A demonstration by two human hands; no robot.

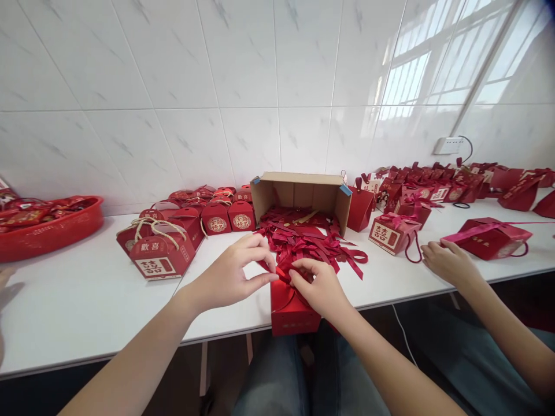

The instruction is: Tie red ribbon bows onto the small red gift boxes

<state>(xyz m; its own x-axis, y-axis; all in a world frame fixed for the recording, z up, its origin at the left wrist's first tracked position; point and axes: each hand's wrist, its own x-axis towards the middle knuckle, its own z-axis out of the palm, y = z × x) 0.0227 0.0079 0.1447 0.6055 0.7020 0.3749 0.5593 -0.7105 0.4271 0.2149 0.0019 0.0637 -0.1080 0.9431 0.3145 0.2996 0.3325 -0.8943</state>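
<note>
A red gift box point(292, 315) stands at the table's front edge, right before me. Above its top, my left hand point(236, 268) pinches one part of a red ribbon point(284, 274) between thumb and fingertips. From the other side my right hand point(323, 289) grips the same ribbon, its fingers partly hiding the box's top. Just behind both hands, a heap of dark red ribbons point(303, 242) spills out of a cardboard box point(301, 178) lying on its side.
Red gift boxes with rope handles point(160, 257) stand to the left, beyond them a red plastic basin point(52, 231) of packets. At right, a neighbour's hand point(451, 266) is near a ribboned box point(489, 237). More red boxes point(433, 179) line the wall.
</note>
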